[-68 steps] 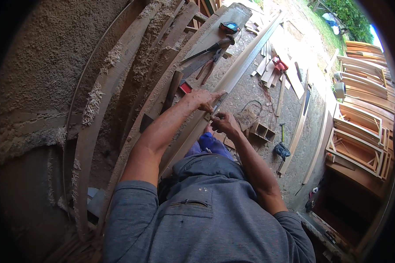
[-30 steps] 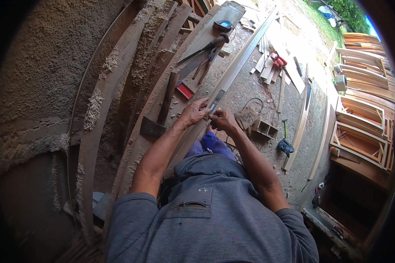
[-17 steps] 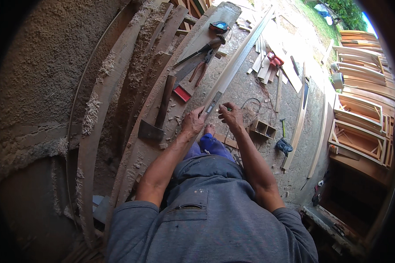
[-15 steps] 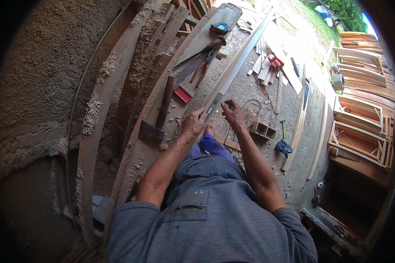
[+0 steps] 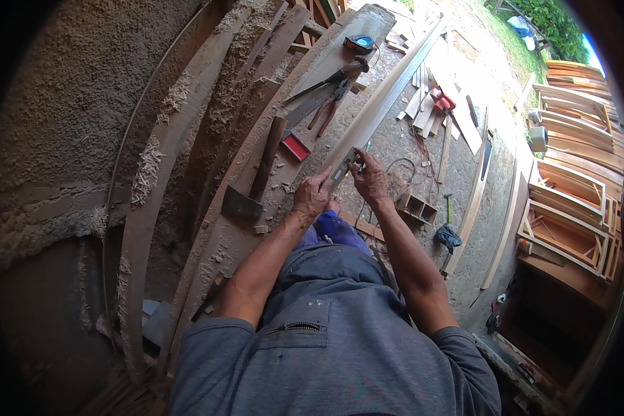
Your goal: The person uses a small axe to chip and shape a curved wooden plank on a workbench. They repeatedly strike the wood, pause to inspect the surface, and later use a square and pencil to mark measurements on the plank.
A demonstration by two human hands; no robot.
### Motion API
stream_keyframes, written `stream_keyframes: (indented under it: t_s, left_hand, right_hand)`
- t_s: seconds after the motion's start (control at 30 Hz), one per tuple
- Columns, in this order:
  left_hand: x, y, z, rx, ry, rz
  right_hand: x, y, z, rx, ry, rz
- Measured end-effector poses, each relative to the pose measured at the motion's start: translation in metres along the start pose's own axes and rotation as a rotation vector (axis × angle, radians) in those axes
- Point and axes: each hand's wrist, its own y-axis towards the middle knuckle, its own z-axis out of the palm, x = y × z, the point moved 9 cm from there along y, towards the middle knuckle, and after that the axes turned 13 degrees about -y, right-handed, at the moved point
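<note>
A long pale wooden board (image 5: 374, 114) slants away from me, its near end in front of my waist. My left hand (image 5: 312, 195) is closed round the left edge of that end. On the board's near end lies a short metal rule-like piece (image 5: 338, 173), partly covered by my fingers. My right hand (image 5: 371, 182) is at the board's right side, fingers pinched by the metal piece. A thin, teal, pencil-like stick (image 5: 367, 147) pokes out of its fingers, mostly hidden.
On the thick plank at left lie an axe-like hammer (image 5: 243, 206), a red-edged tool (image 5: 296, 147), pliers (image 5: 324, 116), another hammer (image 5: 353, 67) and a tape measure (image 5: 359, 44). Right on the floor are a red power tool (image 5: 442, 99), wood strips (image 5: 473, 208) and a hollow block (image 5: 416, 208). Wooden frames (image 5: 568, 236) stand far right.
My right hand has moved up and left, from beside the board to the metal piece on it. My left hand still grips the board's end. The view has shifted slightly.
</note>
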Motion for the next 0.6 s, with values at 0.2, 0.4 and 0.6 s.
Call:
stream_keyframes:
  t_s: [0.2, 0.4, 0.6]
  left_hand:
    - [-0.004, -0.001, -0.002, 0.006, -0.068, -0.075]
    - [-0.002, -0.014, 0.000, 0.069, -0.020, -0.084]
    - [0.009, -0.021, -0.005, 0.097, -0.166, -0.185]
  right_hand:
    - [0.000, 0.001, -0.004, 0.136, -0.126, 0.045]
    - [0.001, 0.001, -0.004, 0.099, -0.185, 0.002]
    - [0.001, 0.003, -0.002, 0.178, -0.158, 0.042]
